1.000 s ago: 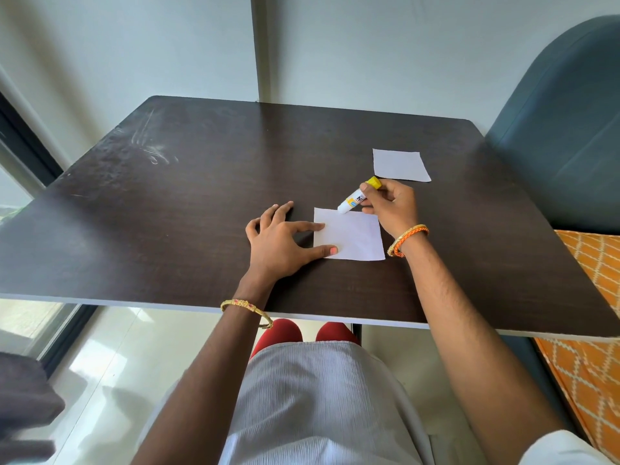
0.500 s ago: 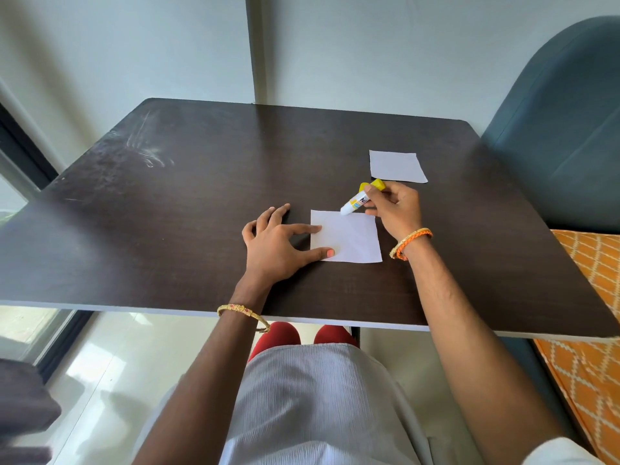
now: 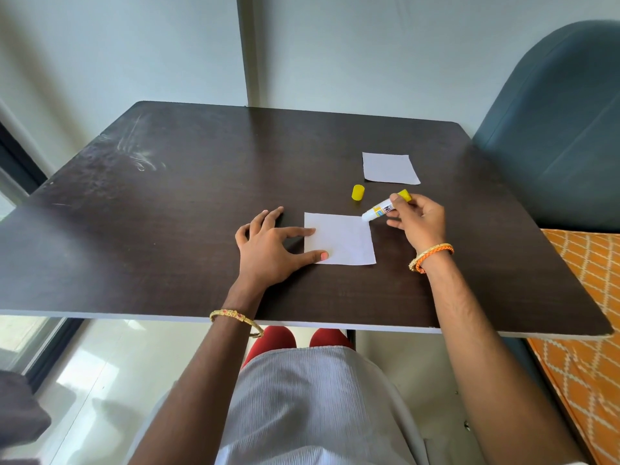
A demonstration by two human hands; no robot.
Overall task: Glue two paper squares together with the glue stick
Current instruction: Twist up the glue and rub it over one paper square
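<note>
Yellow-ended glue stick (image 3: 385, 207), lettering unreadable

Near paper square (image 3: 345, 239): white, flat on your dark surface (image 3: 167, 213), roughly centre-right, faint creases or glue marks on it, can't tell which. Its left edge is pinned under your left hand (image 3: 268, 250), index tip and thumb tip on the paper. Far paper square (image 3: 390, 168): white, flat, bare, well apart toward the far right. Glue stick (image 3: 385, 208): white body, printed label, yellow end, uncapped, tilted, white tip at the near square's far-right corner, touching or just above, can't tell. Your right hand (image 3: 419, 223) has its grip on the yellow end. Yellow cap (image 3: 358, 192): upright, between the two squares, just beside the stick.
</note>
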